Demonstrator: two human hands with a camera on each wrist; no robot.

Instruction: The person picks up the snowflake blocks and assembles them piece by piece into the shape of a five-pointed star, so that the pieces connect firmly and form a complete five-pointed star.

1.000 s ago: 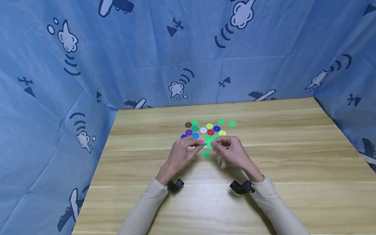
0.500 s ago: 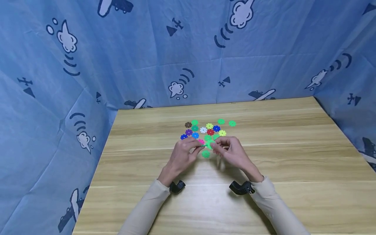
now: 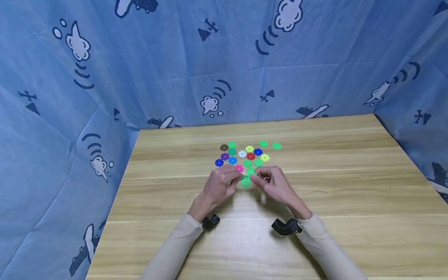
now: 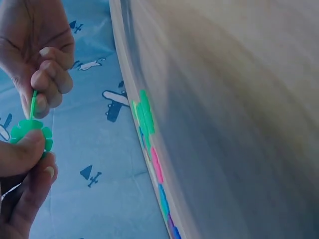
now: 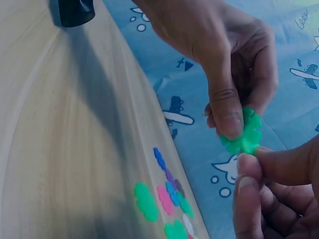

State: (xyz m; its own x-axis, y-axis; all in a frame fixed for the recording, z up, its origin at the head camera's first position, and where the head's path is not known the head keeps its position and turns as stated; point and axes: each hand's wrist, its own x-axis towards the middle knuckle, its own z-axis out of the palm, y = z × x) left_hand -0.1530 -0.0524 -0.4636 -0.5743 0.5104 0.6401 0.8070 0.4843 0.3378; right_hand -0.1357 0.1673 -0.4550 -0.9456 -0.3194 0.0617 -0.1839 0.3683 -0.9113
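My left hand [image 3: 217, 185] pinches a green notched plastic disc [image 4: 31, 130] between thumb and fingertips. Opposite it, my right hand [image 3: 277, 186] pinches a second green disc [image 4: 33, 105], seen edge-on in the left wrist view. The two discs meet at their rims, roughly at right angles, above the table; how deep their slots sit in one another I cannot tell. In the right wrist view the left hand's disc shows its face, while fingers hide most of the other. A loose green disc [image 3: 245, 182] lies just below the hands.
Several loose notched discs lie beyond the hands on the wooden table [image 3: 168, 155], among them pink [image 3: 239, 168], red [image 3: 250, 156], white [image 3: 242, 154] and brown [image 3: 224, 147] ones. A blue patterned curtain [image 3: 231, 58] stands behind the table. Each wrist wears a black camera.
Both hands have come slightly nearer to me and closer together. The left hand's disc has turned and now meets the right hand's disc. The loose discs on the table stay put.
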